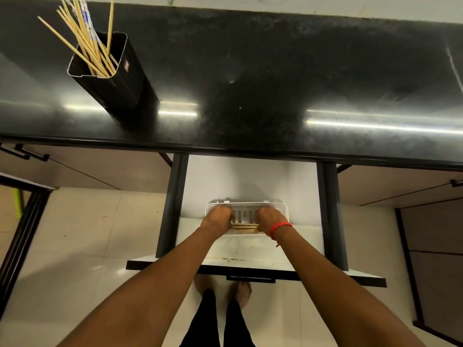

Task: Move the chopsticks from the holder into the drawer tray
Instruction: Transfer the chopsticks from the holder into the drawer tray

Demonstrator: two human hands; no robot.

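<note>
In the lower middle of the frame, a small bundle of chopsticks (245,227) lies between the two hands, inside the white slotted tray (246,206) that sits in the open drawer (250,176). The left hand (217,219) has its grip closed round the bundle's left end, fingers curled under and knuckles up. The right hand (269,219), with a red band (280,227) at the wrist, closes its grip round the right end in the same way. Only the middle stretch of the sticks shows in the gap between the two fists. The bundle's long axis runs left to right across the frame, level with the tray's near long edge and close against it. Both ends are buried in the hands, so which end is tip and which is butt cannot be told, nor whether the sticks already touch the tray floor. In the upper left of the frame a black holder (117,78) stands on the dark glossy worktop (275,71), well apart from the drawer. Loose chopsticks (82,38) fan out of its mouth, leaning toward the upper left, with one paper-wrapped pair among the bare wooden ones.
</note>
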